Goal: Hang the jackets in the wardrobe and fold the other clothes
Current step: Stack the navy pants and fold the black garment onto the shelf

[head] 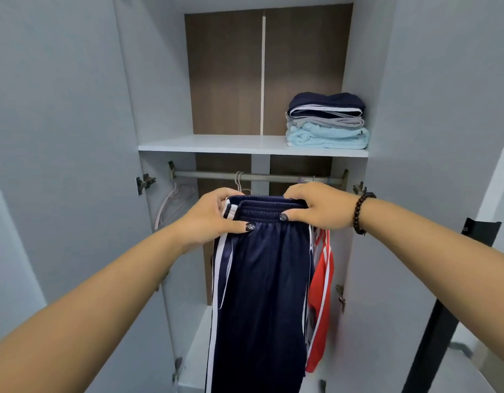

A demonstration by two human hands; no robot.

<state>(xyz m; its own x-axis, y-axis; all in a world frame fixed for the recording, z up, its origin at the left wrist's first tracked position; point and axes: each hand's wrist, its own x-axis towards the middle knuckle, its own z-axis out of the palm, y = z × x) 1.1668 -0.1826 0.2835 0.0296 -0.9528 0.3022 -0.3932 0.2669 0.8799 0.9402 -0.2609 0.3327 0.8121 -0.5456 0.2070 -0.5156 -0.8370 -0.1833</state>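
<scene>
In the head view, both hands hold up a pair of shiny navy track trousers with white side stripes (262,293) in front of the open white wardrobe (160,109). The left hand (213,215) pinches the left end of the elastic waistband, thumb in front and fingers curled behind. The right hand (316,207), with a dark beaded bracelet (361,212) on its wrist, pinches the right end the same way. The trousers hang straight down from the waistband, just below the grey metal hanging rail (211,175). Behind their right edge a red garment with white stripes (323,302) hangs from the rail. A pale pink plastic hanger (174,204) hangs at the rail's left end. On the white shelf (216,144) above, at the right, sits a stack of folded clothes (327,120): navy on top, grey in the middle, light blue at the bottom.
</scene>
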